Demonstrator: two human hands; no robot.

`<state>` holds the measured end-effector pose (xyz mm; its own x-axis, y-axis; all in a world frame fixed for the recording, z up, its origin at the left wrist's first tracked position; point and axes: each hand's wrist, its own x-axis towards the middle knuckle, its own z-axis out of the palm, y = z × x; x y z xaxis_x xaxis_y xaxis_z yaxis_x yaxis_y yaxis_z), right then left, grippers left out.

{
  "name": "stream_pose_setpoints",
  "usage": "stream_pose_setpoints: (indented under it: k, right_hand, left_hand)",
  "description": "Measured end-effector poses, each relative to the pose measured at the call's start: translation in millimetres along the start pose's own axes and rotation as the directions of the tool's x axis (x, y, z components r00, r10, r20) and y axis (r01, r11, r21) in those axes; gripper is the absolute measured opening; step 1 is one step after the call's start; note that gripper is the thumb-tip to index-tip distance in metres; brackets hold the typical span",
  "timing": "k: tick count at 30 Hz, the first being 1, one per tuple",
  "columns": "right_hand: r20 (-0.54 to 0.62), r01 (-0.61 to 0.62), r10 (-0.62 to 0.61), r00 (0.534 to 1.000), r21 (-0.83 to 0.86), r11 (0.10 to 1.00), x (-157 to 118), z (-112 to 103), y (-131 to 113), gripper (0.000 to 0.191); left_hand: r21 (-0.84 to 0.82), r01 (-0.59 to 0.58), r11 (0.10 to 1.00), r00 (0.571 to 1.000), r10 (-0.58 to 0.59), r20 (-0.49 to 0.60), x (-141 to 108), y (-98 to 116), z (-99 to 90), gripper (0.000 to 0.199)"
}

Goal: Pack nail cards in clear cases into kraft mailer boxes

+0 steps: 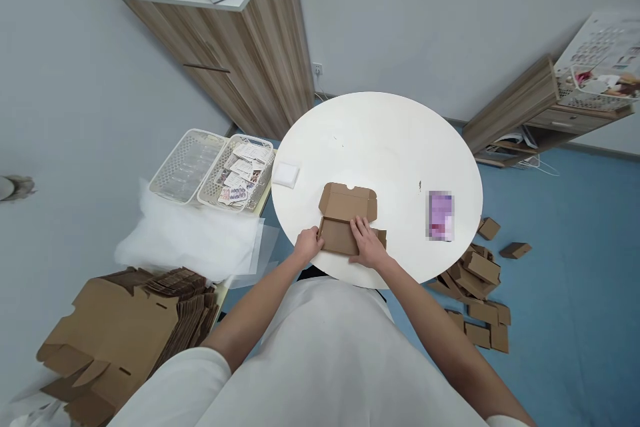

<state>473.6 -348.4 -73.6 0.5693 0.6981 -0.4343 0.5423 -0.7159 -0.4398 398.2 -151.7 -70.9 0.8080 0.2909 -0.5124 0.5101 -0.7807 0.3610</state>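
White table (380, 140), box (347, 209), illegible cards (242, 171)

Bright, diffuse light fills the room from a direction that is hard to tell, leaving the white worktop (380, 140) pale and shadows soft. The open box (346, 203) looks fairly sharp near the centre, while square pixel blocks mask the purple item (441, 215). Wide-angle distortion makes the cabinet (220, 47) and shelf unit (520, 107) lean steeply outward, and the upper right corner darkens.
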Motion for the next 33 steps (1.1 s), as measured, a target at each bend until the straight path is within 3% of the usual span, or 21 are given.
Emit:
stream_pose_setpoints:
  k: [2,4,7,10,15,17,19,22,24,26,29,33]
  right_hand:
    - [-0.003,-0.02,0.02,1.0,-0.016,1.0,0.6,-1.0,-1.3,0.115]
    - [-0.012,-0.034,0.034,0.999,-0.029,0.999,0.7,-1.6,-2.5,0.116]
    - [-0.026,-0.045,0.044,0.999,-0.044,0.998,1.0,-1.6,-3.6,0.117]
    - [-0.027,-0.054,0.052,0.998,-0.051,0.997,2.4,-2.7,-5.2,0.116]
    - [-0.046,-0.07,0.067,0.997,-0.067,0.995,-1.5,-5.9,-14.4,0.113]
    - [-0.106,-0.125,0.118,0.987,-0.067,0.99,-9.2,-3.6,-17.8,0.111]
    - [-0.217,-0.25,0.244,0.945,-0.001,0.968,-20.6,2.5,-18.0,0.106]
    - [-0.321,-0.432,0.517,0.794,0.3,0.85,-41.2,15.8,-10.9,0.098]
    - [-0.265,-0.446,0.642,0.719,0.532,0.719,-53.1,23.4,-3.8,0.097]
    - [-0.159,-0.42,0.694,0.702,0.695,0.584,-60.8,27.0,1.9,0.095]
    - [-0.028,-0.378,0.695,0.719,0.823,0.424,-64.1,24.8,3.8,0.087]
    - [0.02,-0.339,0.663,0.748,0.871,0.357,-61.8,17.3,-4.4,0.074]
  left_hand:
    - [-0.036,-0.067,0.997,0.997,0.065,-0.04,-4.3,-3.4,-6.1,0.042]
    - [-0.03,-0.141,0.99,0.987,0.138,-0.083,-7.6,-7.3,-14.3,0.076]
    - [0.054,-0.238,0.97,0.971,0.239,-0.01,-6.0,-10.1,-27.2,0.109]
    - [0.099,-0.305,0.947,0.95,0.295,0.102,3.9,-7.4,-36.0,0.117]
    - [0.074,-0.359,0.931,0.921,0.34,0.19,20.6,-3.1,-35.6,0.119]
    - [0.051,-0.381,0.923,0.909,0.365,0.201,23.5,-4.2,-33.2,0.118]
    - [0.026,-0.394,0.919,0.901,0.381,0.206,24.8,-6.1,-31.4,0.117]
    - [0.005,-0.403,0.915,0.892,0.392,0.224,25.4,-7.8,-30.8,0.114]
    - [0.006,-0.41,0.912,0.887,0.397,0.237,25.5,-7.9,-31.3,0.113]
    - [0.015,-0.417,0.909,0.882,0.401,0.246,25.6,-7.6,-32.0,0.113]
    - [0.029,-0.43,0.902,0.877,0.41,0.249,26.0,-7.3,-32.3,0.115]
    - [0.018,-0.44,0.898,0.872,0.423,0.245,27.2,-8.1,-31.8,0.119]
